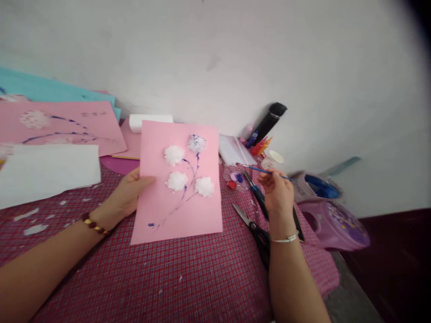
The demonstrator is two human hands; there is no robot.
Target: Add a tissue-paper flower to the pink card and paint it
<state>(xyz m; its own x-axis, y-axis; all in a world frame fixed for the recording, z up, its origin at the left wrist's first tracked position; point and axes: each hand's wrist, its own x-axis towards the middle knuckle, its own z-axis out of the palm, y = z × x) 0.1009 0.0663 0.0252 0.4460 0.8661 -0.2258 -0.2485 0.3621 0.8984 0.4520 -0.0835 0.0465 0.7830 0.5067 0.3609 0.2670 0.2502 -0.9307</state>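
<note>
My left hand [129,193] grips the left edge of a pink paper sheet [155,188], thumb on the front, and holds it tilted up off the table. Several puffy white flowers [177,181] sit on the sheet along painted purple stems. The top right flower [197,143] has dark purple specks. My right hand [279,190] pinches a thin blue paintbrush [259,170], its tip pointing left over a palette [232,177] with red, lilac and blue paint. Beneath and beside my right wrist lie black-handled scissors [252,226] and a blue-and-black tool [256,190].
Checked cloth [161,278] with paper scraps covers the table. At left lie another pink painted sheet [67,130], white paper [50,172] and turquoise sheets [50,87]. Behind stand a white roll [151,121], paint tubes [261,146] and a black cylinder [269,121]. A pink stool [330,224] is at right.
</note>
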